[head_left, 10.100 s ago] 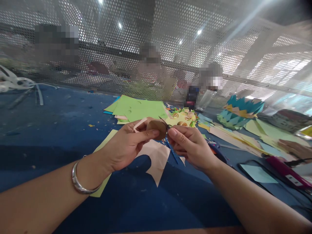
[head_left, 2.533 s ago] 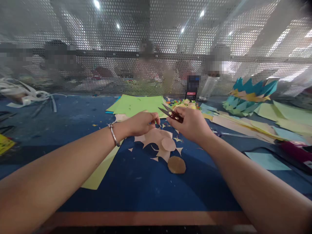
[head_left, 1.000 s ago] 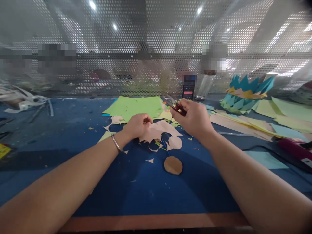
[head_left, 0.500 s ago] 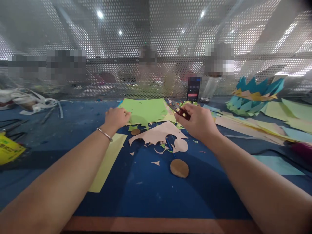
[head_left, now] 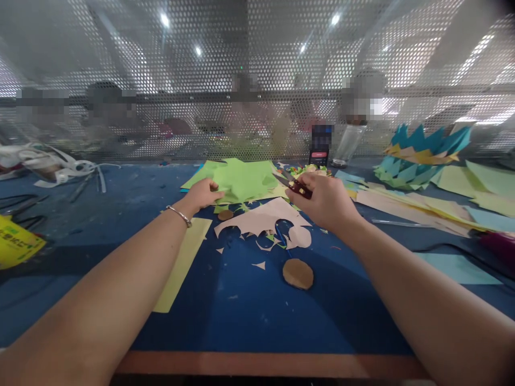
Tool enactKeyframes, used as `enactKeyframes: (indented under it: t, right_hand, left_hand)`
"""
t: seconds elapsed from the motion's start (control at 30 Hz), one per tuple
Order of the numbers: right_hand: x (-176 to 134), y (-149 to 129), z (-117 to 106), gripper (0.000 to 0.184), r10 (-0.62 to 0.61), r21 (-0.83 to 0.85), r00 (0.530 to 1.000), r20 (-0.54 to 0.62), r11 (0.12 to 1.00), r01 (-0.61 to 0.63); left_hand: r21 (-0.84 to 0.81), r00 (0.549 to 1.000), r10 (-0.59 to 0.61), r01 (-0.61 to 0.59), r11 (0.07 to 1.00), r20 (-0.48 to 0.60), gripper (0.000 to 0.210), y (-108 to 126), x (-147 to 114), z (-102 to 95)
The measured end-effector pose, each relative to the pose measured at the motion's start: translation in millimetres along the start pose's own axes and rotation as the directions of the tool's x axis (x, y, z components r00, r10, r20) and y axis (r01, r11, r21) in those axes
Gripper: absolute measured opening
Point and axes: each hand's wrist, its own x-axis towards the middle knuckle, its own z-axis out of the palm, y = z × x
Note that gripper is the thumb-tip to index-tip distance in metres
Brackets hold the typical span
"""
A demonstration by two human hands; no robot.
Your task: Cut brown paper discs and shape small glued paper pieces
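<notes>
My left hand point(head_left: 203, 194) is at the left edge of a green sheet of paper point(head_left: 247, 179), thumb and fingers closed on that edge; the fingertips are partly hidden. The sheet has a jagged outline and lies over other coloured sheets. In my right hand point(head_left: 328, 198) is a pair of scissors point(head_left: 298, 186) with dark red handles. Their blades point left, slightly parted, near the sheet's right side. Nearer me lies a pale pink paper remnant point(head_left: 257, 217) with rounded cut-outs. A brown disc point(head_left: 298, 274) rests in front of it, and a smaller brown disc point(head_left: 226, 215) sits by my left hand.
A yellow paper strip point(head_left: 183, 268) lies beside my left forearm. To the right stand a zigzag paper crown point(head_left: 422, 158) and stacked paper strips point(head_left: 418, 212). A phone point(head_left: 319, 146) and a clear bottle point(head_left: 349, 143) stand before the perforated metal screen point(head_left: 181, 69). White ribbon point(head_left: 66, 163) lies left.
My left hand has moved slightly right and its fingers have shifted at the green sheet's edge. The sheet's upper edge now bulges higher. The scissors have tilted and moved slightly left.
</notes>
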Motion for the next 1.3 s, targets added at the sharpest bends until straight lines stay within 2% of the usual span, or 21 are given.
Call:
enactKeyframes:
  t: [0.1, 0.17, 0.3, 0.43, 0.57, 0.63, 0.73, 0.97, 1.17, 1.3]
  right_hand:
    - [-1.8, -2.6, 3.7, 0.029, -0.009, 0.003, 0.994, 0.11, 1.0, 0.009]
    - [-3.5, -5.0, 6.4, 0.029, -0.016, 0.002, 0.985, 0.17, 1.0, 0.016]
    - [-6.0, -10.1, 9.2, 0.029, -0.008, 0.049, 0.979, 0.201, 0.999, -0.002]
    - [-5.3, -11.6, 10.1, 0.033, 0.027, 0.166, 0.993, 0.114, 0.985, -0.046]
    - [-3.3, -7.4, 15.6, 0.038, 0.105, 0.338, 0.994, 0.01, 0.935, -0.102]
    - [-2.7, -5.2, 19.7, 0.037, 0.151, 0.459, 0.989, 0.003, 0.878, -0.135]
    - [-2.3, -4.9, 24.8, 0.036, 0.21, 0.641, 0.976, 0.056, 0.742, -0.196]
    - [-1.2, -7.6, 28.3, 0.033, 0.296, 0.755, 0.951, 0.094, 0.601, -0.262]
    - [-1.3, -0.9, 28.2, 0.025, 0.262, 0.694, 0.965, 0.008, 0.693, -0.194]
    - [-0.9, 0.0, 25.0, 0.023, 0.26, 0.69, 0.965, -0.039, 0.705, -0.162]
  left_hand:
    - [-0.125, 0.997, 0.008, -0.018, 0.992, -0.078, 0.031, 3.6, -3.8, 2.5]
    - [-0.243, 0.988, -0.033, -0.004, 0.97, -0.15, 0.033, 8.5, -5.0, 2.5]
    - [-0.545, 0.956, -0.168, 0.011, 0.838, -0.239, 0.039, 24.0, -6.0, -2.6]
    - [-0.778, 0.975, -0.197, 0.044, 0.627, -0.105, 0.037, 48.3, -19.0, -7.6]
    - [-0.888, 0.993, -0.102, 0.099, 0.449, 0.059, 0.044, 74.6, -44.5, 0.3]
    - [-0.912, 0.992, -0.056, 0.123, 0.391, 0.11, 0.048, 84.1, -56.0, 8.1]
    - [-0.929, 0.984, 0.028, 0.155, 0.335, 0.175, 0.045, 92.3, -68.2, 18.6]
    - [-0.92, 0.952, 0.15, 0.205, 0.334, 0.267, 0.042, 95.0, -80.7, 26.0]
    - [-0.86, 0.907, 0.241, 0.204, 0.467, 0.346, 0.027, 89.9, -79.2, 22.9]
    - [-0.783, 0.862, 0.267, 0.209, 0.586, 0.43, 0.027, 82.4, -69.4, 5.7]
